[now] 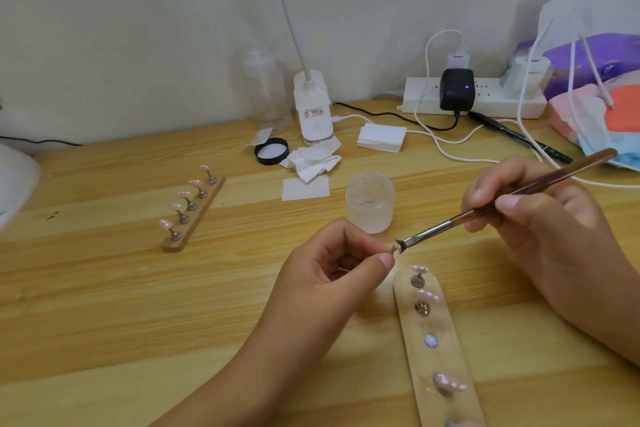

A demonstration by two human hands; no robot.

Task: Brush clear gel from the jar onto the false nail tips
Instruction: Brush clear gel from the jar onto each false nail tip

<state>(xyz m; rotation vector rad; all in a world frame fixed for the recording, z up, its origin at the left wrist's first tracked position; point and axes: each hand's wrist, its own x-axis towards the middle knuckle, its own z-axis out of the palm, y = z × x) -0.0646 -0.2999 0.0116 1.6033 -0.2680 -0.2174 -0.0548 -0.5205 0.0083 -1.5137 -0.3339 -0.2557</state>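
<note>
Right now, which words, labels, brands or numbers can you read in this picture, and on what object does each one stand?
Nothing can be read with certainty.
Sticker on the white lamp base: red and black print, too small.
White charger on the power strip: faint grey word, blurred.
Black pen: white marks, blurred.

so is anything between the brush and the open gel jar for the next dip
Nothing visible. The frosted clear jar stands open just behind the brown-handled brush in the right hand, whose bristles meet the small pale nail tip pinched by the left hand.
</note>
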